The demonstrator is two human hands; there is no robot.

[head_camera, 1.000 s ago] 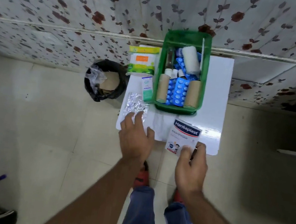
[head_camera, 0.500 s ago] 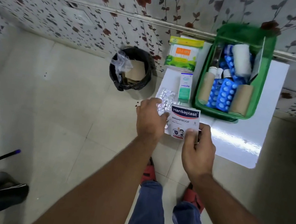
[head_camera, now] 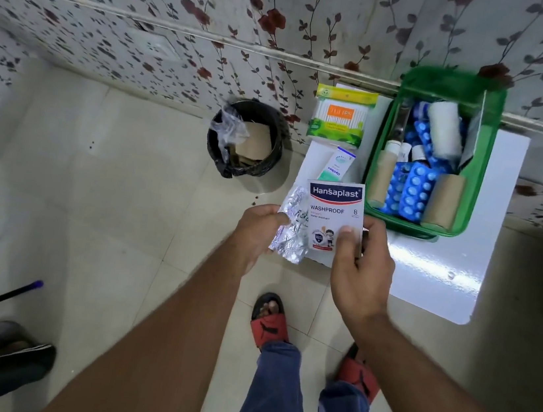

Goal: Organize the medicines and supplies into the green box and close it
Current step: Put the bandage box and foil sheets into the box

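Foil blister strip [head_camera: 290, 226] pinched in left hand [head_camera: 257, 232], thin, crinkly, light; hold by edge. Right hand [head_camera: 360, 265] grips flat plaster pack [head_camera: 334, 215] by side, near open green box [head_camera: 478, 171].

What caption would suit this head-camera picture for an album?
Left hand holds a foil strip, right hand a Hansaplast packet, beside the open green box.

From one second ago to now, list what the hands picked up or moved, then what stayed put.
The left hand took hold of the silver foil blister strip and lifted it off the white table. The right hand raised the Hansaplast plaster pack and brought it left, beside the strip. The green box, cotton bud pack and small Optibex carton stayed put.
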